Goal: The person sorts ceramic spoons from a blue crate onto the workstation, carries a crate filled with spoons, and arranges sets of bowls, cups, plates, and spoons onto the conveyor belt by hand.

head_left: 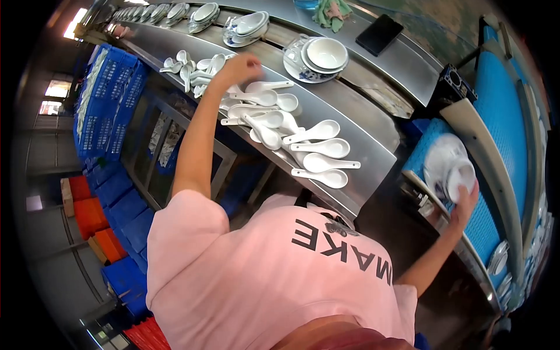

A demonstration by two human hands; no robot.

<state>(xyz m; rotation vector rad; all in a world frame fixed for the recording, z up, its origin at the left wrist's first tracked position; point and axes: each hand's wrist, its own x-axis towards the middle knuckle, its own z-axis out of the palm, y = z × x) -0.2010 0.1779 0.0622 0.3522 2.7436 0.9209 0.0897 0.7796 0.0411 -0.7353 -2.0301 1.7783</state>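
My left hand [242, 70] is over the pile of white spoons [265, 98] on the metal counter's near side; its fingers are blurred, and whatever they may hold cannot be made out. On the right, my right hand [465, 205] grips the edge of a small white bowl [461, 179]. That bowl is tilted with a patterned plate [446, 149] and clear wrapping or glassware beside it, over the blue belt. A bowl stack [326, 53] on a blue-patterned plate stands beyond the spoons.
More dish sets [248, 24] line the metal channel toward the upper left. A black phone [379, 35] and green cloth [332, 14] lie on the far ledge. Blue crates [105, 99] stand at left. A second blue belt [499, 116] runs at right.
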